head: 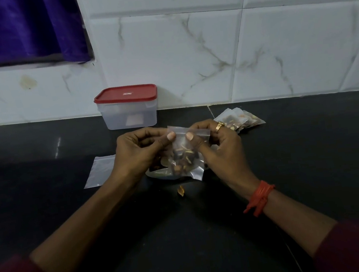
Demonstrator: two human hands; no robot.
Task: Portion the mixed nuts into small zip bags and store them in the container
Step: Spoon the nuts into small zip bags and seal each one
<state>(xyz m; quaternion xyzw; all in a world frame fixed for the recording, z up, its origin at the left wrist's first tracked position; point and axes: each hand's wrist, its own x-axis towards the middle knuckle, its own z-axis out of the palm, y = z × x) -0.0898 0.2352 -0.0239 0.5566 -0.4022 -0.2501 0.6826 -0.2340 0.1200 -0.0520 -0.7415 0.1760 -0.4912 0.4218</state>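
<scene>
Both my forearms come in from the bottom corners and converge at centre frame. Left hand [139, 153]: fingers curled, thumb tip pinching the top edge of the zip bag [184, 157]. Right hand [217, 147] mirrors it: thumb on the same edge just beside the left thumb, other fingers curled behind the bag. Thumbs close but not touching, both palms angled inward.

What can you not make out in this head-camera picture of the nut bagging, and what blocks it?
Head view.
- Whether the held bag is zipped: thumbs of the left hand and right hand cover the strip.
- What lies beneath that bag: hands hide it.
- Contents of the container: frosted walls, dim light.
- Number of filled bags: they overlap, partly behind the right hand.
- The scrap on the counter: too small.
</scene>
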